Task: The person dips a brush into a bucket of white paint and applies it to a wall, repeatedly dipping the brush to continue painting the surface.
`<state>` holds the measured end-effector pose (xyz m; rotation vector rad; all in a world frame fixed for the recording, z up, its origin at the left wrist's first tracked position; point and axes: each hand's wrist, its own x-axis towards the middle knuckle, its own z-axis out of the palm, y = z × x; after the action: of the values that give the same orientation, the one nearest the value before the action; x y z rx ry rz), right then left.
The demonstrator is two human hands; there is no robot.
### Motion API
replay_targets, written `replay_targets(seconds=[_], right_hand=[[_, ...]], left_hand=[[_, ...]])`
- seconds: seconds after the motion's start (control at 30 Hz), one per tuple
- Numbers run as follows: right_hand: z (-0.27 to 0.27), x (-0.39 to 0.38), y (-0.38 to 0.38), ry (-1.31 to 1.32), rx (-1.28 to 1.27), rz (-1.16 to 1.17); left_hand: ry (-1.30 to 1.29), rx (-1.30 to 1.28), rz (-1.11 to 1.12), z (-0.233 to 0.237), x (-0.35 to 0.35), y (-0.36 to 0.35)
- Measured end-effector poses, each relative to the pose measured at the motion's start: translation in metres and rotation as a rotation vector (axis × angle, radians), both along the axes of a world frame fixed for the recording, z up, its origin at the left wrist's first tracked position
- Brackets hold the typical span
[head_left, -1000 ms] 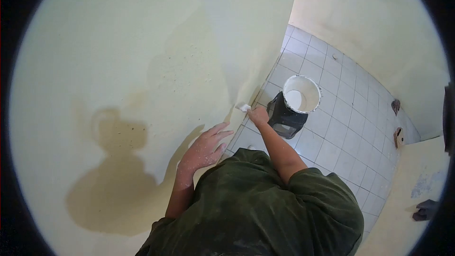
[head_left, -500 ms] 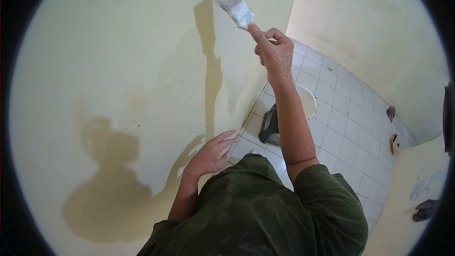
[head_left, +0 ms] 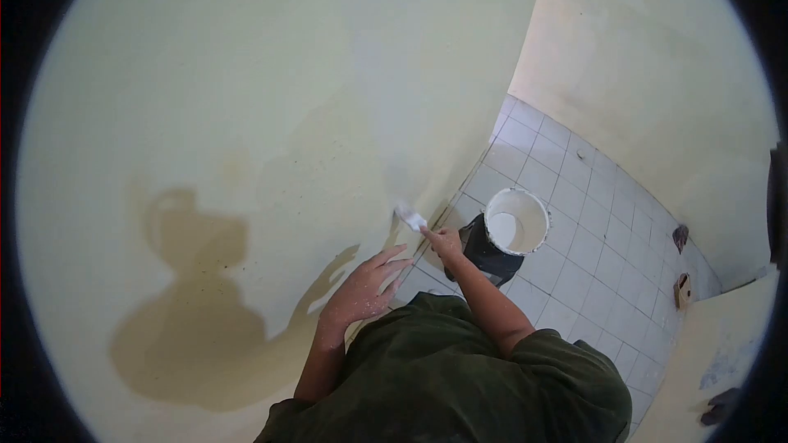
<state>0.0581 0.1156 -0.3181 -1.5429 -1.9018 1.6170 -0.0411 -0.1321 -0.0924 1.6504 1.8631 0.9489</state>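
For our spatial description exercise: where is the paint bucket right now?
In the head view, the paint bucket stands on the tiled floor, right of centre, beside the right hand holding the brush against the wall.

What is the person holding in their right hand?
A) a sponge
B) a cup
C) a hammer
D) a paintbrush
D: the right hand grips a paintbrush, with its white bristles down at the low part of the wall, close to the bucket on the tiled floor.
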Motion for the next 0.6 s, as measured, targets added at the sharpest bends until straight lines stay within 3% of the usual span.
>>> replay_targets(seconds=[0.07,0.1,0.23,0.3,0.4,0.43,0.53,0.6], right_hand=[[-0.019,0.003,0.009,-0.177,0.129,0.062],[-0.012,-0.001,0.014,-0.132,0.15,0.062],[0.124,-0.027,0.034,0.014,0.322,0.095],[0.201,-0.026,0.039,0.238,0.403,0.021],[0.313,-0.012,0.039,0.714,0.048,-0.004],[0.325,-0.009,0.046,0.883,-0.034,0.017],[0.329,-0.031,0.047,0.836,0.192,0.004],[0.268,-0.054,0.057,0.819,0.263,0.069]], left_hand=[[0.005,-0.028,0.006,0.01,0.002,0.005],[0.001,-0.033,0.007,0.011,0.002,0.008],[-0.027,-0.048,0.008,0.012,0.006,0.019],[-0.037,-0.067,0.01,0.01,0.009,0.023],[-0.043,-0.096,0.017,0.009,0.014,0.034],[-0.051,-0.097,0.015,0.007,0.015,0.038],[-0.053,-0.108,0.035,0.005,0.018,0.049],[-0.069,-0.141,0.063,0.004,0.026,0.052]])
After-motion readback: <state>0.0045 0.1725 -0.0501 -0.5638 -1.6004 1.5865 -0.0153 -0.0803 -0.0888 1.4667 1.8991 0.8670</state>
